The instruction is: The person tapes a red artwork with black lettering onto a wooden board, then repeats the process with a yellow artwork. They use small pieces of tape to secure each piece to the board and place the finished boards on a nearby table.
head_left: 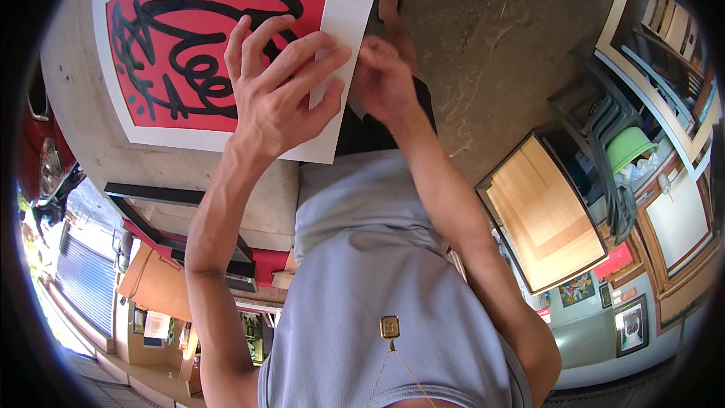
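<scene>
Boldly, black script-like strokes [200,35] cross red paper [204,21] under the left hand [276,98].

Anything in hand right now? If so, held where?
Can't tell for sure: the right hand, blurred, is at the right border of the white-edged red artwork. The left hand is spread over it, showing no clear grip.

A stained grey-brown concrete floor [498,38] spread rightward, with dark stacked plastic chairs [610,125] near a bright green plastic basin [629,148]. A black-framed rectangular picture [632,325] showed against a pale greenish wall [580,334]. At lower left, bright daylight [102,200] fell beside a blue ribbed shutter [84,266].
</scene>
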